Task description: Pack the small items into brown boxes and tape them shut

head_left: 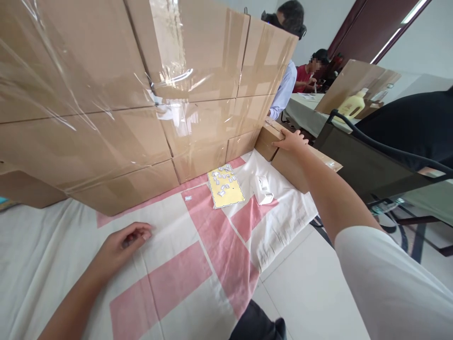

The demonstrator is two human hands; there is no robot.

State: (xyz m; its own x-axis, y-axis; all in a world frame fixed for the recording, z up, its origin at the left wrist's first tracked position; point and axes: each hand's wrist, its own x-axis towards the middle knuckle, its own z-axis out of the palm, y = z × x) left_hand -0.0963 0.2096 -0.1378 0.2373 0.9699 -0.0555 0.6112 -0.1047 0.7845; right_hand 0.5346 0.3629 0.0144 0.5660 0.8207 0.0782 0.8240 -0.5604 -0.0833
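My right hand (pixel 293 141) reaches out to the right and grips the top edge of a low cardboard flap (pixel 290 165), with fingers over the edge and the thumb on its near side. My left hand (pixel 127 241) rests on the cloth at the left, fingers loosely curled, with nothing visible in it. Between the hands lies a yellow card (pixel 228 192) with a scalloped edge, bearing several small white pieces. One more small white piece (pixel 188 198) is on the cloth to its left. To the card's right sits a white tape dispenser-like object (pixel 262 190).
A tall taped cardboard wall (pixel 201 85) stands along the far side of the cloth-covered table (pixel 170 297). Behind it is a person in a light blue sleeve (pixel 285 87). Farther off are a person in red (pixel 303 78), a yellow jug (pixel 353 105) and a dark chair (pixel 354 160).
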